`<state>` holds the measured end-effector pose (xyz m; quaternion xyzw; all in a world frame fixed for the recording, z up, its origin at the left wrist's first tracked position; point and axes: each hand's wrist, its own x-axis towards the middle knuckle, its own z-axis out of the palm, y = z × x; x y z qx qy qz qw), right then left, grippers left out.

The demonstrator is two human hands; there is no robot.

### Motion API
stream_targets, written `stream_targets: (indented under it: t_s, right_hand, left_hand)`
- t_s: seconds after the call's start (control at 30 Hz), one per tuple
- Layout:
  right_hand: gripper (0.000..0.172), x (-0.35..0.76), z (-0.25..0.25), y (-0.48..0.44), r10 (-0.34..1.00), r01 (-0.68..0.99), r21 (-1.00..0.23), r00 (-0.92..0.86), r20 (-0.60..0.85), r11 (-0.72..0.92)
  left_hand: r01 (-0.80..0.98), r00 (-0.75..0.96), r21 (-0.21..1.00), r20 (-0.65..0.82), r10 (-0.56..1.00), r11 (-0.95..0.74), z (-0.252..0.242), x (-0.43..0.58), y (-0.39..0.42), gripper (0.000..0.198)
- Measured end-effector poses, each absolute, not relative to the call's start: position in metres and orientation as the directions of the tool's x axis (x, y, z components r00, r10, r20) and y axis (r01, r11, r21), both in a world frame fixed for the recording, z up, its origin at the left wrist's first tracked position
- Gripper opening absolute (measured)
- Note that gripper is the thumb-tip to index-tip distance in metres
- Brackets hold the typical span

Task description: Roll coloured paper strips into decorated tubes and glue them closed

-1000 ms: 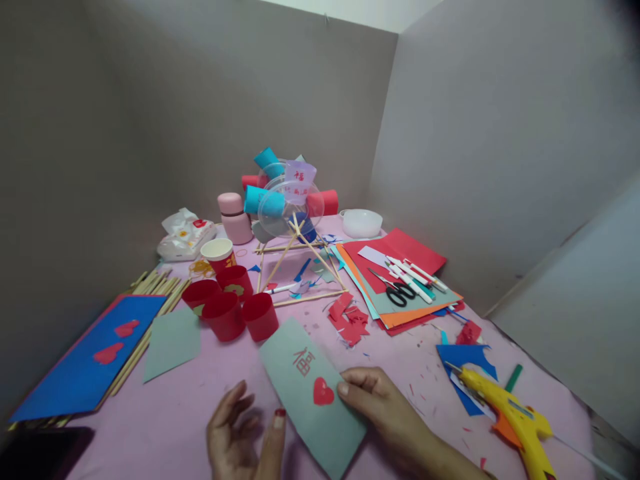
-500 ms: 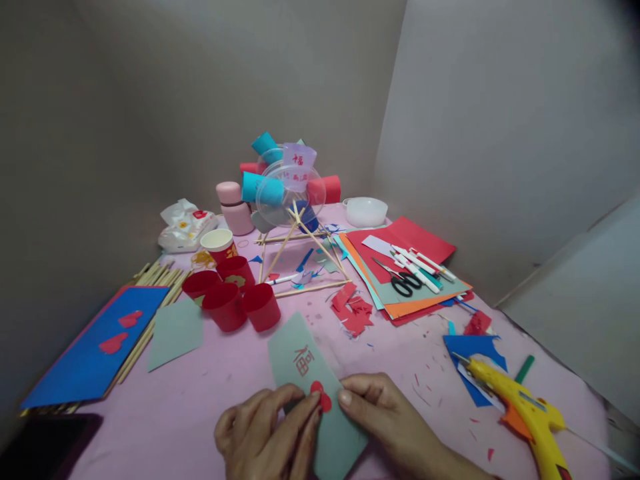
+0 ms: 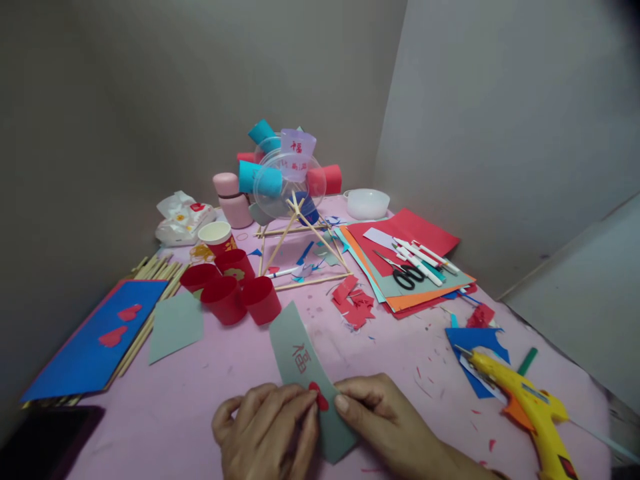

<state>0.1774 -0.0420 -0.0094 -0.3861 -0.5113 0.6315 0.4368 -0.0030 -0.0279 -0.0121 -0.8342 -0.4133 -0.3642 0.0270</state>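
My left hand (image 3: 265, 433) has come over from the bare cloth onto the paper strip (image 3: 300, 353); a second ago it lay palm up beside it. Its fingers are now close together and bent, tips pressed on the red heart (image 3: 319, 398), thumb held apart. My right hand (image 3: 385, 427) pinches the strip's right edge, thumb on top just beside the heart and the other fingers curled. The grey-green strip lies on the pink tablecloth (image 3: 200, 400) in front of me, running away towards the red cups (image 3: 240, 297), with a red character on it above the heart. The yellow glue gun (image 3: 530, 413) lies well to the right and the blue sheet (image 3: 85, 347) to the left. The scissors (image 3: 407, 277) rest on the stacked coloured paper (image 3: 425, 303).
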Motion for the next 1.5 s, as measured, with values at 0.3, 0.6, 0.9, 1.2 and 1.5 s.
stream_targets:
  t_s: [0.3, 0.6, 0.9, 1.2, 1.5]
  right_hand:
    - [0.037, 0.178, -0.014, -0.040, 0.957, -0.265, -0.950, -0.275, -0.092, -0.167]
    - [0.032, 0.176, -0.018, -0.037, 0.979, -0.391, -0.907, -0.180, -0.093, -0.157]
    - [0.035, 0.174, -0.014, -0.038, 0.981, -0.245, -0.955, -0.143, -0.133, -0.166]
    - [0.035, 0.171, -0.017, -0.038, 0.964, -0.181, -0.953, -0.155, -0.218, -0.245]
    - [0.036, 0.168, -0.015, -0.040, 0.948, -0.180, -0.945, -0.220, -0.231, -0.272]
  left_hand:
    - [0.676, 0.353, 0.344, 0.624, 0.696, -0.652, -0.019, -0.002, -0.029, 0.023]
    - [-0.256, -0.034, 0.950, -0.193, 0.981, 0.178, -0.023, 0.025, -0.026, 0.072]
    - [-0.319, -0.021, 0.910, -0.288, 0.957, 0.267, -0.005, 0.031, -0.034, 0.041]
    - [-0.379, 0.059, 0.864, -0.334, 0.941, 0.331, -0.021, 0.033, -0.038, 0.046]
    - [-0.312, 0.028, 0.856, -0.426, 0.904, 0.413, -0.028, 0.027, -0.036, 0.035]
